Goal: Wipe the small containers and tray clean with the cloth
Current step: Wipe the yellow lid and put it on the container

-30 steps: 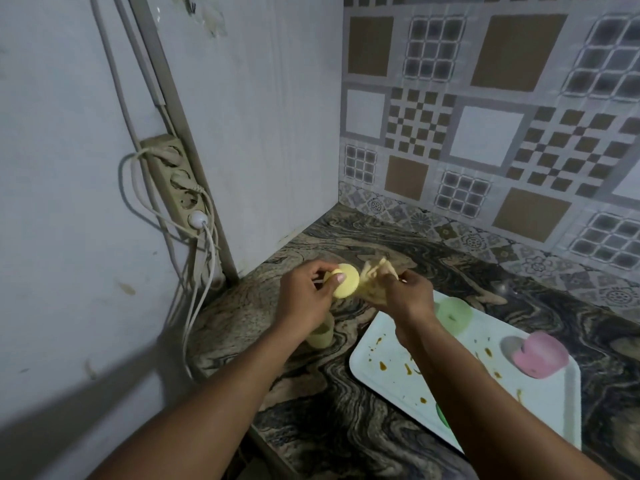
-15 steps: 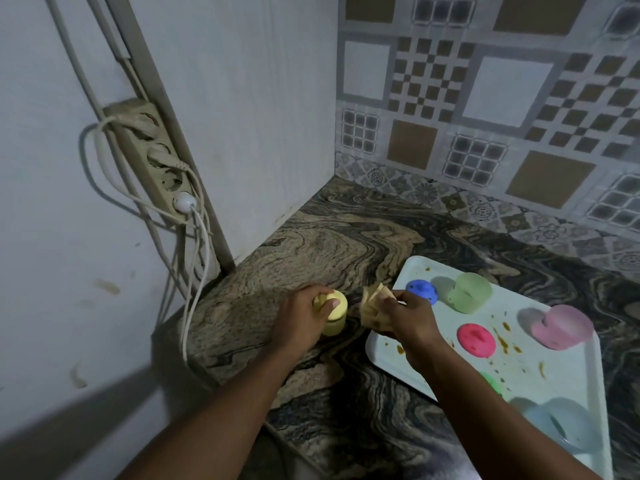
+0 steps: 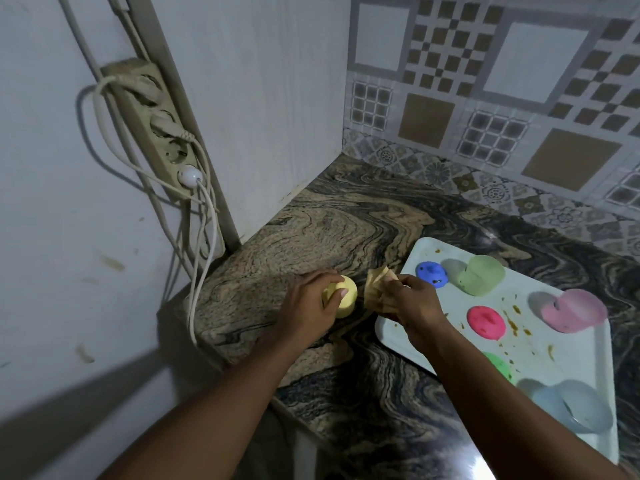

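Fingers (image 3: pixel 323 279) of the left hand (image 3: pixel 308 310) curled round the yellow container (image 3: pixel 346 301) on the countertop (image 3: pixel 346 230), the right hand (image 3: pixel 414 304) clutched the cloth (image 3: pixel 375 289) beside it, while the brown-spattered tray (image 3: pixel 561 362) and its remaining containers apparently awaited wiping.

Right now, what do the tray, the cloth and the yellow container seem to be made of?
The tray: likely plastic, pale, smooth, semi-matt; rounded moulded rim.
The cloth: thin tan fabric, possibly paper; soft crumpled folds in the right hand.
The yellow container: probably plastic, matt pastel; uniform colour, rounded edges, in the left hand.
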Motion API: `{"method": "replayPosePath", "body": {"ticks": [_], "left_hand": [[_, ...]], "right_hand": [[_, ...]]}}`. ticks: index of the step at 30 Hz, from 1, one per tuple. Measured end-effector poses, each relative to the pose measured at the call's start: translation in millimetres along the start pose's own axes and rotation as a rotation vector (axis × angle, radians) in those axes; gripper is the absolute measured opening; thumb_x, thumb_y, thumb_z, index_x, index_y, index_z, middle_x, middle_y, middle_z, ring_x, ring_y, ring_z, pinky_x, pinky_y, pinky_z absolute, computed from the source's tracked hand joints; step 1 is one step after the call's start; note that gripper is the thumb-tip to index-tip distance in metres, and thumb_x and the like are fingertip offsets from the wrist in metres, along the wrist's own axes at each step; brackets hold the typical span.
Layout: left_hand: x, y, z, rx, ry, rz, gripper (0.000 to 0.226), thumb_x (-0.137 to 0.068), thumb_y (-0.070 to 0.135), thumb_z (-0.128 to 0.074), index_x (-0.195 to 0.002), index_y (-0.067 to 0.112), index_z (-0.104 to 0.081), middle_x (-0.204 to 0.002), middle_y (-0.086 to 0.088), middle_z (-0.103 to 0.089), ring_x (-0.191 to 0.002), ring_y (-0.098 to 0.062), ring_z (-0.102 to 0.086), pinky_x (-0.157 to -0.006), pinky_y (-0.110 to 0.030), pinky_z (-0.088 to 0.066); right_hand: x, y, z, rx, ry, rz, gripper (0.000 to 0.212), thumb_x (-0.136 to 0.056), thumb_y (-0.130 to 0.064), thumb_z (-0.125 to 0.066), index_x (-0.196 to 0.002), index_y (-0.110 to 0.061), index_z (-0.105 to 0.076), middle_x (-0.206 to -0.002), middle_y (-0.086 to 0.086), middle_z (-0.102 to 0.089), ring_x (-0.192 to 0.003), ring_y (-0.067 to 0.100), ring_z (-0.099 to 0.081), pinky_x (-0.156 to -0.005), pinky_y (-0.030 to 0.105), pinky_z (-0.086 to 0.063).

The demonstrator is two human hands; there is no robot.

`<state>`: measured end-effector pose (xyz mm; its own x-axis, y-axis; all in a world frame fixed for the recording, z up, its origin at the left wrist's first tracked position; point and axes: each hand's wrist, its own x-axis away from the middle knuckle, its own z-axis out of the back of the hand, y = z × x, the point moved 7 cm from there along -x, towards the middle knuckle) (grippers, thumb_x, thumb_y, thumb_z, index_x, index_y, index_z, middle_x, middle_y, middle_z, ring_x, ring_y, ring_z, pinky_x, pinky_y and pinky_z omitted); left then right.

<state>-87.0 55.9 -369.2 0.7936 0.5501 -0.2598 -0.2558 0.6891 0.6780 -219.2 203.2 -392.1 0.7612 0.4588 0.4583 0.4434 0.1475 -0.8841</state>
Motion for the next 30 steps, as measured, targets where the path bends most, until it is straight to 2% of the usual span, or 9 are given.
{"method": "replayPosePath", "body": {"ticks": [5,10,13,18,23,28,30], "left_hand": [[4.2,-0.3,-2.5,-0.021,-0.009,-0.027,0.033,-0.094,0.044,-0.058,-0.119,0.024,-0.069,-0.127,0.005,-0.067,-0.111,-0.021,-0.065,-0.085,-0.041,-0.057],[2.3,4.8,-7.3,-0.078,-0.035,-0.033,0.031,-0.096,0.042,-0.056,-0.118,0.023,-0.065,-0.125,0.001,-0.067,-0.104,-0.028,-0.067,-0.076,-0.042,-0.057],[5.7,5.6,-8.8,-0.083,-0.058,-0.007,0.029,-0.097,0.037,-0.061,-0.122,0.022,-0.062,-0.132,0.002,-0.065,-0.109,-0.03,-0.065,-0.081,-0.037,-0.053],[9.3,5.1,-11.6,-0.067,-0.171,0.05,0.047,-0.087,0.04,-0.073,-0.128,0.029,-0.053,-0.141,0.007,-0.057,-0.11,-0.028,-0.06,-0.085,-0.037,-0.05],[4.9,9.0,-11.1,-0.144,-0.189,0.014,0.047,-0.086,0.037,-0.075,-0.123,0.022,-0.051,-0.132,-0.002,-0.06,-0.098,-0.031,-0.061,-0.075,-0.038,-0.048],[-0.8,11.8,-10.0,-0.13,-0.223,0.052,0.047,-0.083,0.036,-0.079,-0.115,0.023,-0.048,-0.126,-0.002,-0.057,-0.1,-0.03,-0.057,-0.073,-0.037,-0.045],[-6.2,12.7,-10.5,-0.141,-0.241,0.059,0.049,-0.08,0.038,-0.081,-0.111,0.026,-0.044,-0.122,-0.003,-0.056,-0.099,-0.029,-0.056,-0.073,-0.037,-0.047]], "right_hand": [[3.1,4.0,-1.9,-0.01,-0.012,-0.014,0.029,-0.099,-0.016,-0.06,-0.114,0.008,-0.061,-0.093,0.026,-0.074,-0.078,0.035,-0.076,-0.058,0.032,-0.058],[2.1,5.4,-0.7,-0.02,-0.008,-0.009,0.031,-0.099,-0.02,-0.06,-0.113,0.008,-0.063,-0.097,0.027,-0.074,-0.085,0.038,-0.075,-0.065,0.037,-0.06],[0.0,6.4,-0.7,-0.03,-0.014,-0.011,0.033,-0.099,-0.023,-0.059,-0.108,0.008,-0.064,-0.101,0.026,-0.073,-0.089,0.039,-0.074,-0.072,0.041,-0.061],[2.3,7.9,-1.1,-0.06,-0.028,-0.029,0.029,-0.101,-0.02,-0.056,-0.108,0.006,-0.065,-0.102,0.025,-0.074,-0.093,0.04,-0.073,-0.07,0.038,-0.059],[8.4,7.3,-1.3,-0.039,-0.003,-0.034,0.019,-0.101,-0.017,-0.056,-0.091,-0.002,-0.064,-0.084,0.016,-0.071,-0.074,0.028,-0.071,-0.06,0.031,-0.056],[9.3,9.7,-1.0,-0.032,0.011,-0.038,0.018,-0.1,-0.017,-0.056,-0.092,-0.003,-0.065,-0.09,0.019,-0.071,-0.081,0.032,-0.071,-0.067,0.036,-0.056],[10.3,11.2,0.2,-0.046,0.004,-0.046,0.021,-0.1,-0.018,-0.056,-0.099,0.001,-0.066,-0.096,0.021,-0.073,-0.085,0.034,-0.072,-0.068,0.037,-0.058]]}}
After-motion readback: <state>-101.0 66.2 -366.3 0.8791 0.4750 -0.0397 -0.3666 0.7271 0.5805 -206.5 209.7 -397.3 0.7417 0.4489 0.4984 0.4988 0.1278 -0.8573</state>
